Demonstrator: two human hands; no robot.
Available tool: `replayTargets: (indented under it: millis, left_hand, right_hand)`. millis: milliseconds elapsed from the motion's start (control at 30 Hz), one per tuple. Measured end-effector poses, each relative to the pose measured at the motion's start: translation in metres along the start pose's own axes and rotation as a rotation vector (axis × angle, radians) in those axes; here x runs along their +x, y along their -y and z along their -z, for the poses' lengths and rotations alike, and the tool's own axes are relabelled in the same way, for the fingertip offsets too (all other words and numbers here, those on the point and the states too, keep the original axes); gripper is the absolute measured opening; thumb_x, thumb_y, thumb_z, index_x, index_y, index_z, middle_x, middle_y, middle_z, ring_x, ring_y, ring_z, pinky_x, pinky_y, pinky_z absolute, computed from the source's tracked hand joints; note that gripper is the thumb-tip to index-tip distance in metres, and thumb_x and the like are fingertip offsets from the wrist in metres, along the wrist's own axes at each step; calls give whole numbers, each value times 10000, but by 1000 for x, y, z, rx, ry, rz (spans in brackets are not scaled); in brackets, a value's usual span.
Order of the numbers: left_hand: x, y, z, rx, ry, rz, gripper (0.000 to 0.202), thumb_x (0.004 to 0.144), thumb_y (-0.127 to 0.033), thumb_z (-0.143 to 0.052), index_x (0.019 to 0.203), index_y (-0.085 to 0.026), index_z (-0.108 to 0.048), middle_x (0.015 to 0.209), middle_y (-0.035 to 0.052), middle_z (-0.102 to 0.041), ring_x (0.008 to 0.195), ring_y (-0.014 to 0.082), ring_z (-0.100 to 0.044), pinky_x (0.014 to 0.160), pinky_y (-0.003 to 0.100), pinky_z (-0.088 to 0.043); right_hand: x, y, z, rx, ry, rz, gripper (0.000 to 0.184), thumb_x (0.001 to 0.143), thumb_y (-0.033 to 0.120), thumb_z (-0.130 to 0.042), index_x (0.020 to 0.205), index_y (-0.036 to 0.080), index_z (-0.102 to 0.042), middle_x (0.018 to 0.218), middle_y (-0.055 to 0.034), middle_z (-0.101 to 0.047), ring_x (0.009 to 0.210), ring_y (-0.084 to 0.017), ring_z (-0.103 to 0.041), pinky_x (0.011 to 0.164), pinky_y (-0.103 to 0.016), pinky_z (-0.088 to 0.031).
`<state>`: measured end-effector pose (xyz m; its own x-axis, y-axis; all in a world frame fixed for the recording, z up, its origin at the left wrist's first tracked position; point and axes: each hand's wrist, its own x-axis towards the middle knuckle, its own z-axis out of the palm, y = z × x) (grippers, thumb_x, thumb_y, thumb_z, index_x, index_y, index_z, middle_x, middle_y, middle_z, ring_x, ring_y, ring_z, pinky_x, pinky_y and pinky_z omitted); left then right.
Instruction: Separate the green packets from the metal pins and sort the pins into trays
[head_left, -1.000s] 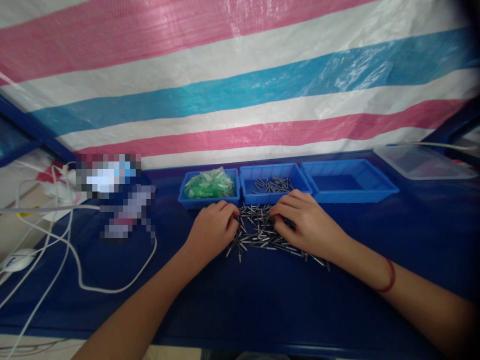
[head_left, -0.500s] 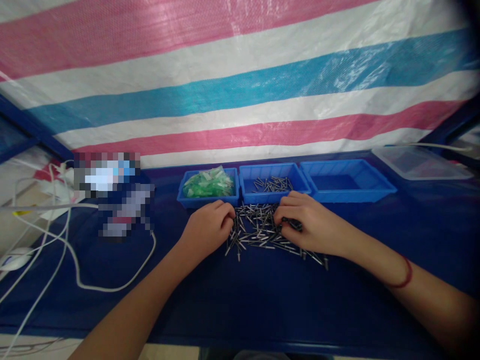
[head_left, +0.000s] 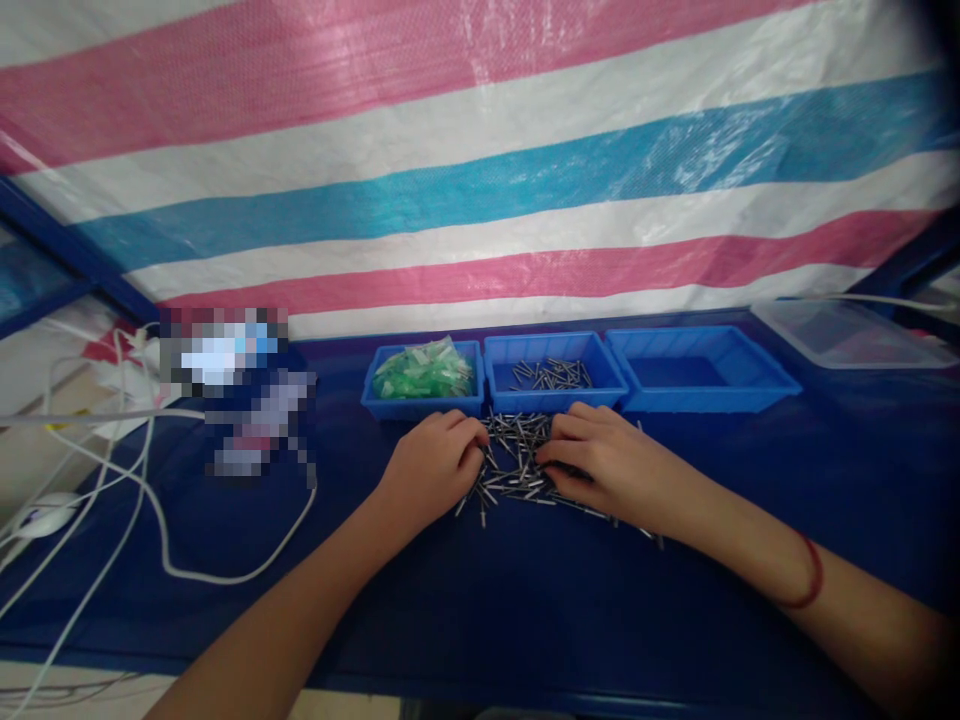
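Note:
A loose pile of metal blind rivets (head_left: 517, 480) is spread on the dark blue table, in front of three blue bins. At its left edge rests my left hand (head_left: 439, 460), fingers curled in and touching the rivets; whatever is between its fingertips is hidden. My right hand (head_left: 600, 460) is bent over the right side of the pile, thumb and fingers closing round some rivets there. More rivets (head_left: 555, 374) lie in the middle bin (head_left: 555, 402).
The left bin (head_left: 424, 408) holds green plastic packets (head_left: 424, 372). On the right stands another blue bin (head_left: 705, 400), with a clear plastic lid (head_left: 847, 335) beyond it. White cables (head_left: 217, 578) snake over the table's left side. A striped sheet (head_left: 480, 200) hangs behind.
My right hand has shifted slightly left and inward over the pile, its fingers drawn closer together. My left hand stays at the left edge. The whole view has moved a little.

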<state>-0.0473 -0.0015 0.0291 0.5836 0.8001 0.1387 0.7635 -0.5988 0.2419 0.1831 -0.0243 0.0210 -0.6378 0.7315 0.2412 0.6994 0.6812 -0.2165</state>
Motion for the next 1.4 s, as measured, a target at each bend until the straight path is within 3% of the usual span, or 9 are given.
replayTargets:
  millis: [567,867,1100,1267,1400]
  left_hand:
    - [-2,-14,-10,-94,-31,-160,195,910,-160,-434,983,-177,-614,953,47,-628,859,176,-558,815,308,-436]
    - [-3,-19,-8,-157,-18,-189,222,942,-311,-461,995,-167,-621,961,61,-629,902,185,-571,835,311,-437]
    - [-2,-23,-8,-295,-16,-188,256,966,-322,-421,958,-164,-623,903,56,-634,862,165,-587,782,273,-454]
    - [-1,-23,-9,-378,-54,-178,242,968,-275,-412,934,-153,-618,873,56,-639,817,153,-589,758,268,-456]
    - [-1,-23,-10,-445,-123,-143,217,956,-281,-440,949,-160,-620,878,53,-639,805,146,-583,753,265,-458]
  right_hand:
    - [3,13,-12,-88,-26,-17,156,909,136,-448,862,140,-596,882,-97,-536,837,-222,-466,764,-368,-407]
    - [2,12,-14,-47,-98,8,151,849,59,-455,919,156,-547,997,-123,-560,918,-248,-480,745,-369,-390]
    - [3,17,-8,86,-122,-9,161,897,78,-389,882,179,-514,890,-87,-589,857,-220,-500,739,-361,-387]
    - [2,19,-5,252,-240,-2,136,945,156,-394,946,187,-526,937,-85,-617,894,-209,-532,801,-373,-417]
    - [2,21,-7,462,-394,-213,81,913,265,-521,958,206,-551,885,-49,-627,814,-172,-571,726,-312,-462]
